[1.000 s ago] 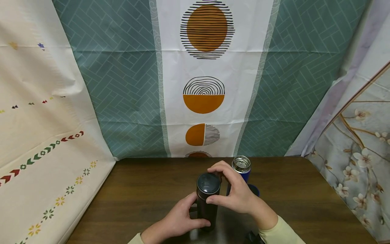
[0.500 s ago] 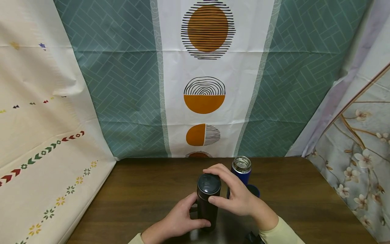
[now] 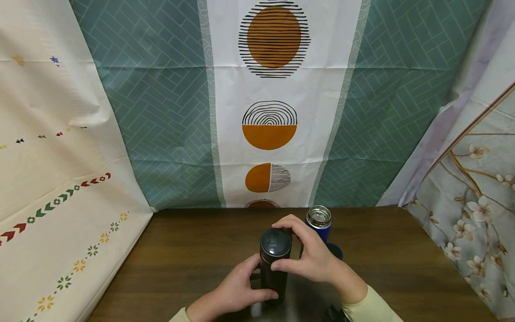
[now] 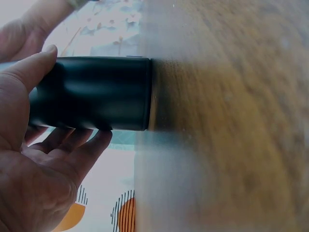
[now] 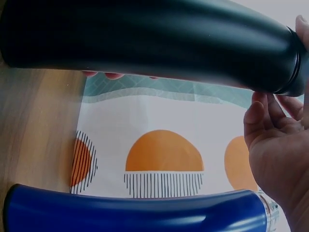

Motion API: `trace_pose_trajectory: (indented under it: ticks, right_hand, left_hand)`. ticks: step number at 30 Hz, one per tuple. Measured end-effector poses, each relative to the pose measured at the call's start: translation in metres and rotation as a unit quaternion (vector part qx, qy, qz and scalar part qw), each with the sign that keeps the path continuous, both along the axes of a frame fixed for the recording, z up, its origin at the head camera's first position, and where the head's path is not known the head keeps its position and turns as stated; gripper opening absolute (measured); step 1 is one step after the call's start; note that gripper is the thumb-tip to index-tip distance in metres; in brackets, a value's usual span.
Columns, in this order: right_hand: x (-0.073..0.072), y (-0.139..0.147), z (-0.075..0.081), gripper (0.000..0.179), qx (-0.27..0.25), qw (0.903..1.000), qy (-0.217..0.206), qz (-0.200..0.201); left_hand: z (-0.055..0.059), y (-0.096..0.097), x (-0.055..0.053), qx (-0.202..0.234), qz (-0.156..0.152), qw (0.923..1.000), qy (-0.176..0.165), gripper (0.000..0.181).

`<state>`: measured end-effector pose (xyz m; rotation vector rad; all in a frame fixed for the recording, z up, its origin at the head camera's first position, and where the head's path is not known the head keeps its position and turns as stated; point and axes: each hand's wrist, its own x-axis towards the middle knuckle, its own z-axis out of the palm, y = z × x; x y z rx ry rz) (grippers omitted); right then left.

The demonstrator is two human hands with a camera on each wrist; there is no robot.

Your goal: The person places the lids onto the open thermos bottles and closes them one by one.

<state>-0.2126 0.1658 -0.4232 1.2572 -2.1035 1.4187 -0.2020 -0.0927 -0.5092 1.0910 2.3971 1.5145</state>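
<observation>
A black thermos (image 3: 273,279) stands upright on the table, its dark glossy-topped lid (image 3: 275,241) in place. My left hand (image 3: 240,287) grips the thermos's body from the left, thumb in front and fingers behind. In the left wrist view the base of the thermos (image 4: 96,92) rests on the wood. Around the lid curl the fingers and thumb of my right hand (image 3: 313,257); the right wrist view shows that hand (image 5: 277,150) at the lid end. Just behind it is a blue thermos (image 3: 323,233) with an uncovered steel mouth.
A dark cap with a blue edge (image 3: 335,251) lies beside the blue thermos, partly hidden by my right hand. A small black object (image 3: 335,314) shows by the right sleeve. Patterned cloths hang behind the brown wooden table (image 3: 193,241) and at both sides.
My right hand's fingers and thumb have shifted slightly around the lid, first one way and then back. The left hand and the black thermos stay where they were.
</observation>
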Motion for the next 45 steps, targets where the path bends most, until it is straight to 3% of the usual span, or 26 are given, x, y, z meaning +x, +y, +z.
trace_pose_trajectory:
  ticks: [8, 13, 20, 45]
  right_hand:
    - [-0.0014, -0.0007, -0.0016, 0.081, -0.004, 0.9998, 0.019, -0.003]
    - [-0.0023, 0.0004, -0.0016, 0.084, 0.008, 0.9997, 0.018, 0.017]
    - [-0.0005, -0.0002, -0.0003, 0.075, 0.012, 0.999, 0.029, 0.03]
    - [-0.0043, -0.0001, -0.0034, 0.077, -0.011, 0.9993, 0.035, -0.003]
  left_hand:
    - [0.0007, 0.0002, 0.0009, 0.001, 0.0, 1.0, 0.004, 0.072]
    - [0.0019, -0.0001, 0.0016, 0.001, 0.0, 1.0, 0.002, 0.074]
    - [0.0021, 0.0001, 0.0015, 0.004, -0.002, 1.0, 0.003, 0.076]
    - [0.001, 0.0012, 0.0002, 0.004, 0.001, 0.9999, 0.014, 0.073]
